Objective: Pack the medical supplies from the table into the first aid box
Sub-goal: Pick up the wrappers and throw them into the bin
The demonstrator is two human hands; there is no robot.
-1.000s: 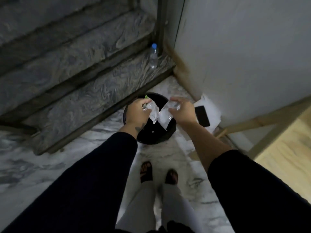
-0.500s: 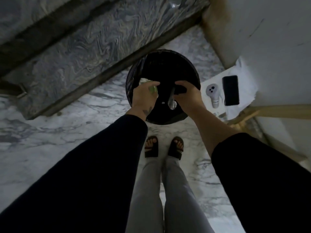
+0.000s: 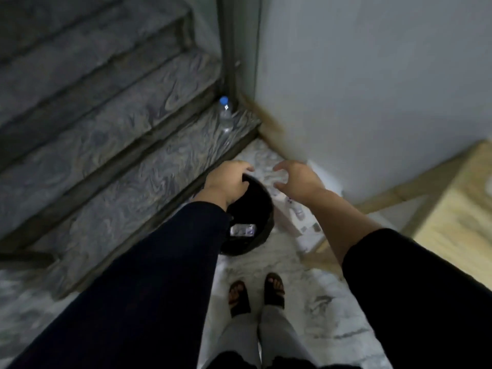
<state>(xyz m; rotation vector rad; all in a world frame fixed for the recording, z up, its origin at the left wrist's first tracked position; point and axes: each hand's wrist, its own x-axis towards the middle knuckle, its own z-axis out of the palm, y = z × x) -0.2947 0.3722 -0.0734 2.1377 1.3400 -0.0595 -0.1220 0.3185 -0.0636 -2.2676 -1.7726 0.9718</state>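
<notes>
A round black bin [image 3: 262, 209] stands on the marble floor at the foot of the stairs. A crumpled clear wrapper [image 3: 242, 230] lies inside it. My left hand [image 3: 226, 182] hovers over the bin's far rim, fingers curled, with nothing visible in it. My right hand [image 3: 298, 179] is just right of the bin, fingers spread and empty. No first aid box or table top with supplies is in view.
Marble stairs [image 3: 106, 129] rise at the left, with a clear bottle [image 3: 225, 114] on the lowest step. A white wall [image 3: 372, 75] fills the right. Small white items [image 3: 296, 211] lie on paper beside the bin. A wooden table corner [image 3: 458, 209] is at right. My sandalled feet [image 3: 257, 294] are below.
Both hands held torn wrapper pieces over the bin, lowered them into it, and have come up empty. The wrapper now lies in the bin. The view has tilted back up.
</notes>
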